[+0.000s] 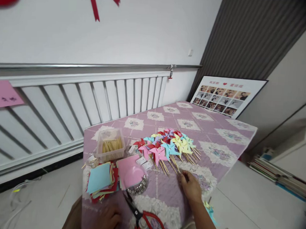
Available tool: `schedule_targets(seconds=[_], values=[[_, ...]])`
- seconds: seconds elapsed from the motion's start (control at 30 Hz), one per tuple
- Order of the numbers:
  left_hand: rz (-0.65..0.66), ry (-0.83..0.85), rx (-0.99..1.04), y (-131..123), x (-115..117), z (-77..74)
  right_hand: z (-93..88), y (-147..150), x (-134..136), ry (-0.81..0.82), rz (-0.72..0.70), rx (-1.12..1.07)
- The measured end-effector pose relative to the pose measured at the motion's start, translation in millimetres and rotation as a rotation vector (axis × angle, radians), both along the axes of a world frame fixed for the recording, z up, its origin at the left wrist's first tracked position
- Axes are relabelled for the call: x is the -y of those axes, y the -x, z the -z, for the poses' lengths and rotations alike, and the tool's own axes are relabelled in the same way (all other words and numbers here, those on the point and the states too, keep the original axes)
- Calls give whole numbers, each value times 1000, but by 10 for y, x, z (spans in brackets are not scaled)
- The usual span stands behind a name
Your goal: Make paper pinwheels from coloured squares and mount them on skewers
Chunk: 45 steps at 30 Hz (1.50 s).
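My right hand (pixel 191 187) is closed on the lower stick of a light blue paper pinwheel (pixel 170 149) at the front of a pile of pinwheels (pixel 158 140). Pink, red, yellow, blue and purple heads overlap there, with wooden sticks pointing toward me. Low in the view, my left hand (pixel 109 220) rests at the near table edge, dim and loosely curled, with nothing visible in it. Beside it lie red-handled scissors (pixel 137 214). Beyond them, a round clear container (pixel 137 186) holds small silvery pieces. Colored paper squares (pixel 99 179) are stacked on the left.
A clear plastic box (pixel 110 156) of wooden sticks stands at the table's left. Pink paper (pixel 124 165) lies near it. The patterned tablecloth (pixel 162 184) covers the table beside a white radiator (pixel 102 102). A photo board (pixel 225 94) leans behind; more paper pieces (pixel 211 213) are at lower right.
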<state>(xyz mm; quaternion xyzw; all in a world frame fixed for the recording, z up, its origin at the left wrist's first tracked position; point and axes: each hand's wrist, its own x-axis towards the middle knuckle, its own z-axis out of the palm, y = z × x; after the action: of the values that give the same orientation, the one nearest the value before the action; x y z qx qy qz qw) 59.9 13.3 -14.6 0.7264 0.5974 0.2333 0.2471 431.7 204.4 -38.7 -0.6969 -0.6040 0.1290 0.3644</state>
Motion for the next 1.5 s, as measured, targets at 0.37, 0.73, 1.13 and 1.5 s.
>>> schedule_targets(seconds=[0.37,0.73,1.13,1.5], values=[[8,-116,-52,58,86,85,102,542,454,-192,71,162],[12,-154,58,160,77,82,-292,1036,978,92,224,-270],[-295,-431,282,821,73,-23,-63,2645,2018,-231,-398,-6],[-107,-405,-205,1503,-573,-132,-37,2781,2190,-164,-639,321]])
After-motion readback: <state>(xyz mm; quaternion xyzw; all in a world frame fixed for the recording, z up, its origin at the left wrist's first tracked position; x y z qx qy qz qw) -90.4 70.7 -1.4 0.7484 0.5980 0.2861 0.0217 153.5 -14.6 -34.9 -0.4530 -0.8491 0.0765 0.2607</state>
